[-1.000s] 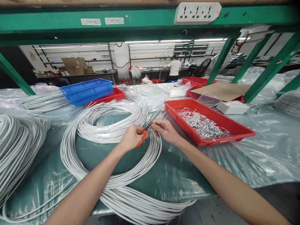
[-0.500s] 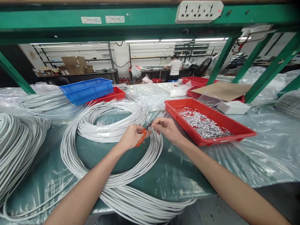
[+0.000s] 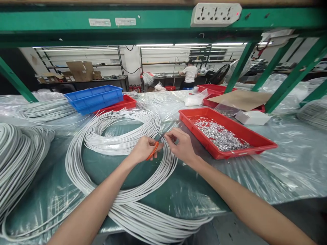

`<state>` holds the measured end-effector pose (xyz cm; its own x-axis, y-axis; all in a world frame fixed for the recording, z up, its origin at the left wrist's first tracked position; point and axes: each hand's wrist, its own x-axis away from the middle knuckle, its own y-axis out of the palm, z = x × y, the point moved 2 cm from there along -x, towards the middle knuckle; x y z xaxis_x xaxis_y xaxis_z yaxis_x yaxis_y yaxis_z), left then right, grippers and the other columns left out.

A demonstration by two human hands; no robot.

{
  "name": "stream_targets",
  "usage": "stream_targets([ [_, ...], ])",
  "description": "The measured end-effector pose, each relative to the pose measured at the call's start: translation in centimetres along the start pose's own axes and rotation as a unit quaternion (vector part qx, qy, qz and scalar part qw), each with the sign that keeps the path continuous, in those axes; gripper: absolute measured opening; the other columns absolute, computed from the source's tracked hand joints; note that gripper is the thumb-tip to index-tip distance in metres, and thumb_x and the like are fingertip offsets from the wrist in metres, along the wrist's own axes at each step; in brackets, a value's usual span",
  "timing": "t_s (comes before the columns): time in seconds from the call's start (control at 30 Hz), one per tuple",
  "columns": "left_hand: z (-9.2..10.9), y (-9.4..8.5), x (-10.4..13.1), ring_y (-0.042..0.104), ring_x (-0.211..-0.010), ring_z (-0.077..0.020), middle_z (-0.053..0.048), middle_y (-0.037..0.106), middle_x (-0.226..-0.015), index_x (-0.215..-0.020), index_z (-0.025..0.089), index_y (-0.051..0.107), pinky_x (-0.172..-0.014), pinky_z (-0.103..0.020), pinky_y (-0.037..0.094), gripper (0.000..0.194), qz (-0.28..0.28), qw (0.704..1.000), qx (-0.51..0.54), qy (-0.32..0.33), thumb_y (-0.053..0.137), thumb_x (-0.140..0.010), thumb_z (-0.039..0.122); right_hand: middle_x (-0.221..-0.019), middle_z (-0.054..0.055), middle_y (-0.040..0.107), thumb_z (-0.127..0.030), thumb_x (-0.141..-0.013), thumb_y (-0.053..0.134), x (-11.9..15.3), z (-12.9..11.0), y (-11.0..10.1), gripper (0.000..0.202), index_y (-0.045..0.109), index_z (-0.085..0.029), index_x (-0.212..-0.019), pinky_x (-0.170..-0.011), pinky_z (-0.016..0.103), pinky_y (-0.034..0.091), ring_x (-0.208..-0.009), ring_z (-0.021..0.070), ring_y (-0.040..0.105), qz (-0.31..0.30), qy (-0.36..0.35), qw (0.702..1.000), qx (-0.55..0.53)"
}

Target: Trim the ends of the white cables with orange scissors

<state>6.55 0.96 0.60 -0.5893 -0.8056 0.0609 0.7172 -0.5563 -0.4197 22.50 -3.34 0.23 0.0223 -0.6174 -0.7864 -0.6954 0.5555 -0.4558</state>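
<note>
Working over a broad green table (image 3: 194, 194), covered in places by clear plastic film (image 3: 288, 160). Looking past a green frame (image 3: 153, 25), spanning the far side above with slanting posts at left and right. Facing a wide ring of white cable (image 3: 75, 166) at the middle, with a smaller cable coil (image 3: 94, 142) overlapping its far side and a fanned cable bundle (image 3: 153, 221) reaching past the near edge. Having a thick cable heap (image 3: 20, 163) alongside at near left. Seeing a long red tray (image 3: 197, 136) to the right, a blue tray (image 3: 98, 100) at far left, and a brown cardboard sheet (image 3: 242, 99) at far right, with a white box (image 3: 251, 118) just nearer. Closing the left hand (image 3: 143, 148) around the handles of an orange-handled tool (image 3: 152, 151), holding it above the far right part of the ring, between both hands. Bringing thumb and fingertips of the right hand (image 3: 182, 145) together right at the tool's dark tip, being unable to tell whether pinching anything there. Noticing, smallest of all, silvery pieces (image 3: 217, 134) scattering thickly across the long red tray's floor.
</note>
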Motion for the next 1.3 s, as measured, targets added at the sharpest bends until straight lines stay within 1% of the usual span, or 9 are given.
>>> stream_targets([
  [0.13, -0.4, 0.1, -0.3, 0.049, -0.038, -0.0076, -0.002, 0.059, -0.05, -0.052, 0.015, 0.051, -0.037, -0.016, 0.032, 0.044, 0.017, 1.0, 0.005, 0.006, 0.065, -0.075, 0.05, -0.07, 0.001, 0.056, -0.026, -0.093, 0.054, -0.3, 0.6, 0.0, 0.019, 0.061, -0.017, -0.078, -0.058, 0.026, 0.039, -0.062, 0.0129, 0.049, -0.004, 0.083, 0.991, -0.104],
  [0.23, -0.6, 0.2, -0.4, 0.049, -0.038, -0.008, -0.002, 0.059, -0.05, -0.053, 0.015, 0.052, -0.037, -0.017, 0.032, 0.043, 0.023, 1.0, -0.003, 0.018, 0.064, -0.076, 0.05, -0.066, 0.0, 0.053, -0.033, -0.093, 0.054, -0.4, 1.1, 0.4, 0.023, 0.061, -0.016, -0.079, -0.054, 0.025, 0.038, -0.057, 0.0118, 0.047, -0.031, 0.137, 0.972, -0.187],
  [0.37, -0.6, 0.2, -0.3, 0.048, -0.04, -0.0084, -0.002, 0.059, -0.051, -0.054, 0.015, 0.053, -0.038, -0.018, 0.032, 0.042, 0.029, 0.998, -0.031, 0.046, 0.063, -0.077, 0.049, -0.057, -0.003, 0.047, -0.041, -0.092, 0.053, -0.4, 1.3, 0.9, 0.029, 0.06, -0.017, -0.078, -0.048, 0.025, 0.035, -0.049, 0.0105, 0.043, -0.072, 0.173, 0.946, -0.266],
  [0.47, -0.5, 0.1, -0.2, 0.048, -0.04, -0.0086, -0.002, 0.059, -0.051, -0.054, 0.015, 0.053, -0.038, -0.018, 0.033, 0.041, 0.039, 0.997, -0.039, 0.048, 0.063, -0.077, 0.048, -0.053, -0.004, 0.046, -0.047, -0.088, 0.057, -0.5, 1.2, 0.9, 0.033, 0.06, -0.017, -0.075, -0.046, 0.024, 0.035, -0.045, 0.0101, 0.043, -0.096, 0.196, 0.927, -0.304],
  [0.53, -0.4, 0.1, 0.0, 0.049, -0.04, -0.0088, -0.001, 0.06, -0.051, -0.054, 0.015, 0.053, -0.038, -0.018, 0.033, 0.041, 0.038, 0.998, -0.037, 0.044, 0.064, -0.076, 0.048, -0.053, -0.004, 0.045, -0.048, -0.085, 0.061, -0.6, 1.2, 0.8, 0.034, 0.061, -0.017, -0.073, -0.045, 0.024, 0.035, -0.045, 0.0103, 0.044, -0.112, 0.224, 0.904, -0.346],
  [0.7, -0.2, 0.2, 0.1, 0.048, -0.041, -0.0084, -0.001, 0.059, -0.051, -0.054, 0.015, 0.052, -0.039, -0.018, 0.033, 0.039, 0.028, 0.998, -0.022, 0.059, 0.065, -0.076, 0.045, -0.056, -0.004, 0.042, -0.042, -0.076, 0.072, -0.8, 1.1, 0.4, 0.03, 0.061, -0.016, -0.068, -0.044, 0.023, 0.037, -0.05, 0.01, 0.04, -0.149, 0.294, 0.816, -0.476],
  [0.8, -0.2, 0.3, 0.0, 0.048, -0.041, -0.0087, 0.0, 0.059, -0.051, -0.054, 0.016, 0.051, -0.04, -0.018, 0.033, 0.039, 0.026, 0.997, -0.019, 0.068, 0.064, -0.076, 0.044, -0.056, -0.004, 0.037, -0.04, -0.076, 0.073, -0.8, 0.9, 0.2, 0.028, 0.062, -0.015, -0.068, -0.043, 0.022, 0.035, -0.05, 0.0091, 0.034, -0.163, 0.321, 0.785, -0.504],
  [0.97, -0.3, 0.1, 0.0, 0.048, -0.043, -0.0096, 0.0, 0.058, -0.051, -0.055, 0.016, 0.051, -0.041, -0.019, 0.033, 0.037, 0.028, 0.997, -0.027, 0.069, 0.063, -0.077, 0.043, -0.055, -0.006, 0.03, -0.039, -0.076, 0.073, -0.8, 0.8, 0.1, 0.027, 0.065, -0.014, -0.07, -0.041, 0.021, 0.03, -0.05, 0.0084, 0.027, -0.167, 0.337, 0.775, -0.508],
  [1.3, -0.9, -0.3, -0.2, 0.039, -0.048, -0.0083, 0.003, 0.044, -0.049, -0.053, 0.017, 0.042, -0.045, -0.022, 0.023, 0.04, 0.056, 0.985, -0.118, 0.116, 0.056, -0.08, 0.043, -0.053, -0.006, 0.03, -0.039, -0.074, 0.074, -0.7, 0.8, 0.4, 0.028, 0.064, -0.014, -0.067, -0.041, 0.021, 0.029, -0.049, 0.0083, 0.026, -0.169, 0.346, 0.777, -0.497],
])
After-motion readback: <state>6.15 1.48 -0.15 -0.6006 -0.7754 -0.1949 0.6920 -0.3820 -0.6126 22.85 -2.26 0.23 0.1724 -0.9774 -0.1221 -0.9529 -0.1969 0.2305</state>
